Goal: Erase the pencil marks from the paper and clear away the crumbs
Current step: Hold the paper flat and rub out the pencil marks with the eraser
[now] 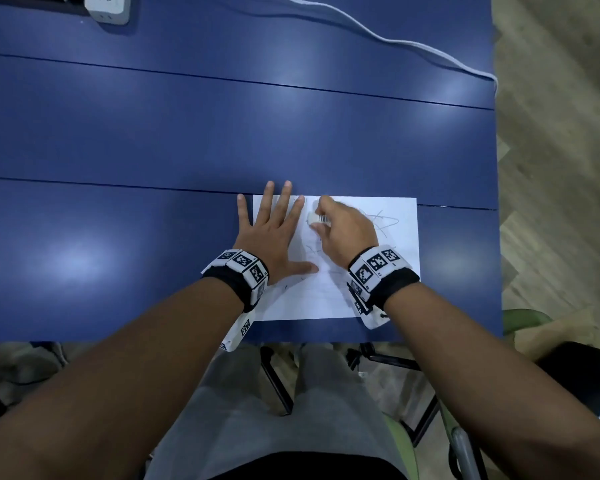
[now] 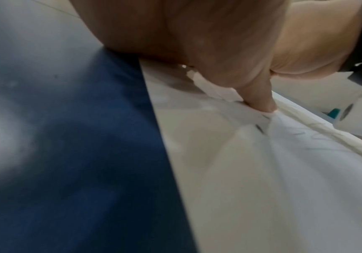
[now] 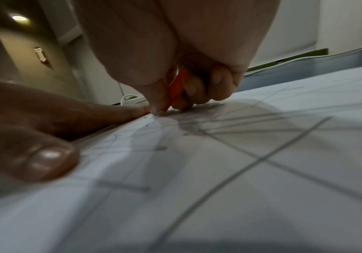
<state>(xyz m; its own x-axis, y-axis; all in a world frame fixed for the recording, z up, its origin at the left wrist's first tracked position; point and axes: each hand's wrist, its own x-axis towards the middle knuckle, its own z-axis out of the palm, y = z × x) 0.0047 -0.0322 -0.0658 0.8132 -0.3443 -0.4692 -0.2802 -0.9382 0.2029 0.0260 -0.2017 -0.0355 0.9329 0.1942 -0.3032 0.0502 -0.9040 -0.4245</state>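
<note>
Thin paper [image 1: 378,271] bends easily, so the left hand [image 1: 274,233] lies spread flat, pressing it on the desk [image 1: 153,133]. The right hand [image 1: 343,230] pinches the small eraser [image 1: 317,218] by its sides.

white paper [image 1: 378,285] is lying flat near the front edge of the blue worktop [image 1: 118,237], landscape, w/ grey pencil marks [image 1: 383,221] crossing its right half & fainter ones mid-sheet. small white eraser [image 1: 317,219] w/ barcode sleeve is sitting tip-down on the sheet's upper left. crumbs too small to tell.
</note>
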